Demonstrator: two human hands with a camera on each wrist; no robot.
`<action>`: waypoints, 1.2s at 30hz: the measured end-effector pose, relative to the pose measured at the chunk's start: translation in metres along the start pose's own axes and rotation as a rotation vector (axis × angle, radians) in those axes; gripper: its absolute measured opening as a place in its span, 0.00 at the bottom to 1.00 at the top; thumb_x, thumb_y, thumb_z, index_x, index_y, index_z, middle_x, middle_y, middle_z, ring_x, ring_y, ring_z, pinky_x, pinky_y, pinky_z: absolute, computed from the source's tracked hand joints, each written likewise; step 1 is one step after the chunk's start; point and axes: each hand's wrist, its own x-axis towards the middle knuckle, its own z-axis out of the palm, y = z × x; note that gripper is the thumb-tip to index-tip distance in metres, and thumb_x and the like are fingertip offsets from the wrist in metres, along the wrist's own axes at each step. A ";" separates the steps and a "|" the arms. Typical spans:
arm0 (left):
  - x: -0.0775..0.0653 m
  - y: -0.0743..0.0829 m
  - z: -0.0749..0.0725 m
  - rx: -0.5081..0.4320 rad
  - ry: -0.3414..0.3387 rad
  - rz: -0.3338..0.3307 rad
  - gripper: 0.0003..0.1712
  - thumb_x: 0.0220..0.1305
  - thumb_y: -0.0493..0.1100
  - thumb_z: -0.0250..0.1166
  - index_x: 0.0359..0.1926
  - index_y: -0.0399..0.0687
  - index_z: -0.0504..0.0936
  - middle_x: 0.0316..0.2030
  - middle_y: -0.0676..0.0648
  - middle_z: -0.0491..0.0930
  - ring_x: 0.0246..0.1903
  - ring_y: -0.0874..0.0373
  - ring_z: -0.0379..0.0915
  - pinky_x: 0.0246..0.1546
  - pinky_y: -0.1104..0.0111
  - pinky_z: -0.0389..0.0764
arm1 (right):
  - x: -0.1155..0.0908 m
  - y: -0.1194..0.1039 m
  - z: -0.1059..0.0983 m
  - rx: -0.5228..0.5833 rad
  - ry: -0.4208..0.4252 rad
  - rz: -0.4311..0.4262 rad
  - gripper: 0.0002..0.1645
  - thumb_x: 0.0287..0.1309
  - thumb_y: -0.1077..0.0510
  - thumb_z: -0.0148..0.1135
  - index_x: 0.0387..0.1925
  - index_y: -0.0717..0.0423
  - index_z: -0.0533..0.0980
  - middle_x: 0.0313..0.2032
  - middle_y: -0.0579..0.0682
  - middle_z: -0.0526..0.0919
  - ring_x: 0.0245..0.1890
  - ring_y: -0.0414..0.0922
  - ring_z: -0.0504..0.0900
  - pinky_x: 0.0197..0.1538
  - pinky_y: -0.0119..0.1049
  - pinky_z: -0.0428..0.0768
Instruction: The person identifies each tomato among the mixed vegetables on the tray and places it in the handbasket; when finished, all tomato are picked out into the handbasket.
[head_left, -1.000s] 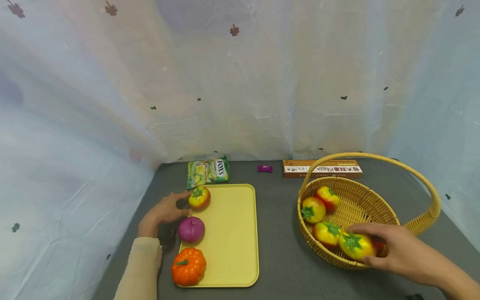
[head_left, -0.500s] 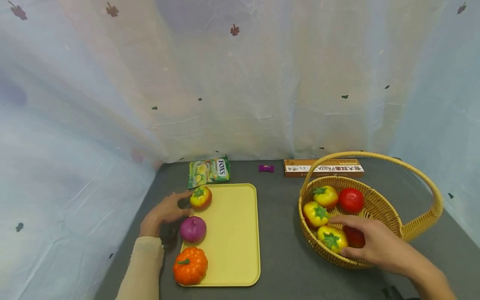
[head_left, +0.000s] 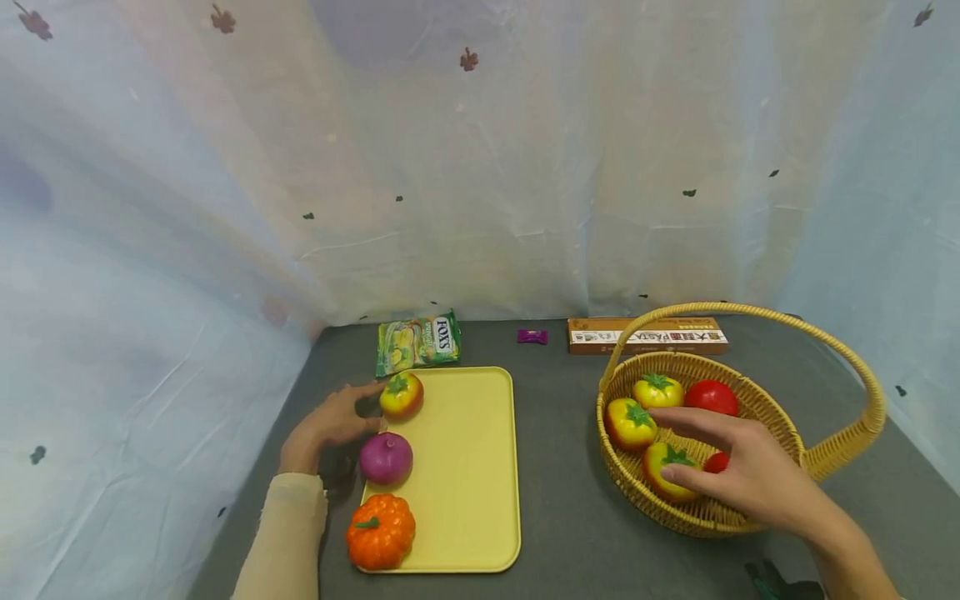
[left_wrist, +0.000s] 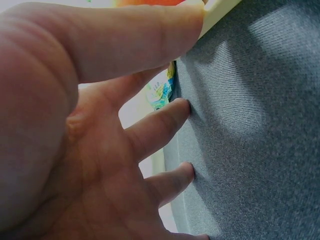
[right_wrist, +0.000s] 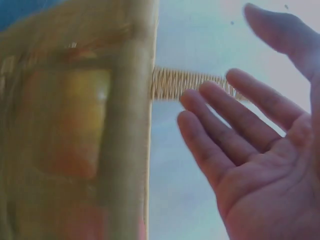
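Note:
My left hand reaches to the left edge of the yellow tray, fingers spread. In the left wrist view its thumb meets the tray rim and other fingertips are down on the grey cloth. Along that edge sit a yellow-red toy fruit with a green leafy top, a purple onion and an orange pumpkin. My right hand hovers over the wicker basket, thumb and fingers apart, holding nothing. Several similar fruits lie inside, some with their red side up, one partly hidden by the hand.
Behind the tray lies a green candy bag, with a small purple wrapped candy to its right. A pasta box stands behind the basket. The tall basket handle arches over the right side. A pale curtain hangs at the back.
My right hand has let go of a yellow-red fruit in the basket and moved slightly up and back from it. The fruits there have shifted and turned. The left hand stays put.

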 end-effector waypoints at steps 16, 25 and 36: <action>0.002 -0.004 0.003 -0.010 0.001 0.002 0.45 0.68 0.51 0.75 0.83 0.54 0.71 0.80 0.24 0.63 0.80 0.17 0.48 0.73 0.19 0.55 | 0.085 -0.049 0.072 0.594 -0.055 -0.097 0.38 0.64 0.59 0.79 0.74 0.44 0.79 0.71 0.43 0.83 0.73 0.43 0.81 0.74 0.31 0.76; 0.001 -0.003 0.003 -0.005 0.008 0.011 0.45 0.68 0.51 0.75 0.82 0.53 0.71 0.79 0.23 0.64 0.79 0.17 0.52 0.73 0.20 0.58 | 0.142 -0.077 0.107 0.650 -0.101 -0.158 0.39 0.65 0.48 0.80 0.74 0.49 0.79 0.70 0.41 0.84 0.73 0.45 0.81 0.76 0.41 0.78; 0.001 -0.002 0.002 0.004 0.006 -0.002 0.45 0.68 0.53 0.75 0.82 0.54 0.71 0.79 0.24 0.65 0.79 0.18 0.54 0.72 0.21 0.60 | 0.204 -0.088 0.158 0.612 -0.251 -0.203 0.39 0.64 0.48 0.81 0.74 0.44 0.79 0.70 0.44 0.85 0.73 0.43 0.81 0.77 0.51 0.76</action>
